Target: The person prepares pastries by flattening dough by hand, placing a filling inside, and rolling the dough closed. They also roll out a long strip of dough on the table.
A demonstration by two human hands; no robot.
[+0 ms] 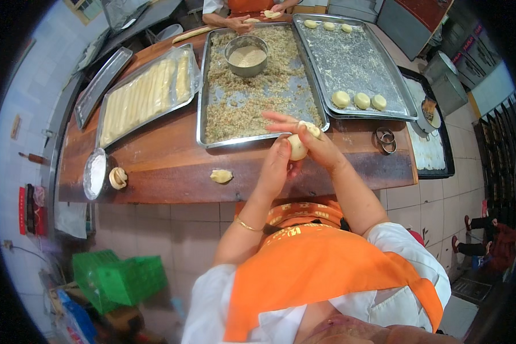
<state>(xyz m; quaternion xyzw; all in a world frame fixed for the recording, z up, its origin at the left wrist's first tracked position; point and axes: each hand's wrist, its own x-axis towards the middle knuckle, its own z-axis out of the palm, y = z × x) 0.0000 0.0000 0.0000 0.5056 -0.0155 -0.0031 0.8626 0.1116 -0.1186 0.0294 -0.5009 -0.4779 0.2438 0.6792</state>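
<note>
Grip: left hand (276, 166), right hand (323, 151) seemingly clamped on dough ball (297, 149) | tray edge (241, 141) near

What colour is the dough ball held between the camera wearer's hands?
The dough ball is pale creamy yellow; it shows best in the head view.

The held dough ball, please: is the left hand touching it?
Touching: the head view shows the left hand with its thumb against the held dough ball.
</note>
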